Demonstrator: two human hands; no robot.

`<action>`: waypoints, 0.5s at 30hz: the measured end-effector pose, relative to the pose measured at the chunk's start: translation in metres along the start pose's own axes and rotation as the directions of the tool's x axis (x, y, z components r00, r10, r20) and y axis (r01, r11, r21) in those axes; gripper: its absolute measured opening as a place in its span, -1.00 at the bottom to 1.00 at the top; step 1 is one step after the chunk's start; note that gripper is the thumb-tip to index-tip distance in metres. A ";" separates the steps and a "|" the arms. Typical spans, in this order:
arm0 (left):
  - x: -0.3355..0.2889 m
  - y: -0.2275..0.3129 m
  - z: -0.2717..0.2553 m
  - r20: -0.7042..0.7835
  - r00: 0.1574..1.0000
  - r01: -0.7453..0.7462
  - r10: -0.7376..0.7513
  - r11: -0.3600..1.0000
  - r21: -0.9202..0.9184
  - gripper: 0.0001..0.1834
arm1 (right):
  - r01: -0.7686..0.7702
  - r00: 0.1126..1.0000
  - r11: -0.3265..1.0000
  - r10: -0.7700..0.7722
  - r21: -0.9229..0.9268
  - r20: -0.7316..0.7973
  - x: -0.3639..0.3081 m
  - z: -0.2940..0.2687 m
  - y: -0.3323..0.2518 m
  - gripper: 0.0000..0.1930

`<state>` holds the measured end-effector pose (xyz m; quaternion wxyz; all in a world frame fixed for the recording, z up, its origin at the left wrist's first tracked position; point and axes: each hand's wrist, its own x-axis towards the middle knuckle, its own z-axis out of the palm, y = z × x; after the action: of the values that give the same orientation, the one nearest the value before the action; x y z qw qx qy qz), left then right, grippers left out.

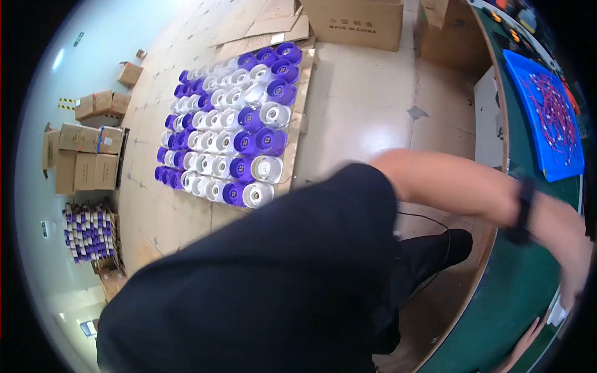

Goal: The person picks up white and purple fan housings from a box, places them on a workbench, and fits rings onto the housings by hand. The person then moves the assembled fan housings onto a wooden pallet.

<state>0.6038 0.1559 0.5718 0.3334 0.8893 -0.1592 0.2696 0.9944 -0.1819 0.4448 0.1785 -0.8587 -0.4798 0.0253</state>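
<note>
My left arm reaches across to the right, over the green-topped workbench [519,273], with a dark band [522,211] at the wrist. My left hand [573,283] is at the far right rim of the picture, where blur and the dark edge hide its fingers. Right by it lies a small white piece [558,313]; whether the hand grips it I cannot tell. Low on the bench my right hand [527,343] shows in part, its fingers stretched out toward the white piece, with nothing visible in them.
A blue tray [511,68] of red wires sits on the bench, beside hand tools [507,25]. Rows of purple and white round housings [242,143] cover a pallet on the floor. Cardboard boxes [354,25] stand behind. A thin black cable [429,217] runs by my foot.
</note>
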 end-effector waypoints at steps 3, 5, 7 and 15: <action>-0.090 -0.071 0.026 -0.018 0.991 0.131 -0.133 0.985 -0.108 -0.55 | 0.006 0.999 0.999 -0.004 -0.039 0.041 0.025 0.027 -0.039 -0.48; -0.199 -0.053 0.002 -0.025 0.836 0.466 -0.548 0.734 -0.494 -0.74 | 0.003 1.000 0.998 -0.001 -0.071 0.028 0.021 0.010 -0.019 -0.49; -0.316 -0.054 -0.006 -0.026 0.385 0.701 -0.923 0.310 -0.642 -0.64 | 0.006 0.999 0.995 -0.003 -0.096 0.037 0.024 0.000 0.001 -0.49; -0.778 0.055 0.202 0.049 -0.860 0.305 -0.508 -0.589 -0.748 -0.75 | 0.069 0.984 0.993 -0.051 -0.100 0.171 0.075 0.046 -0.047 -0.51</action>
<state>0.0280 0.0587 0.0161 0.4924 0.1969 0.8425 0.0944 0.9860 -0.0842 0.4268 0.0924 -0.8468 -0.5195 0.0668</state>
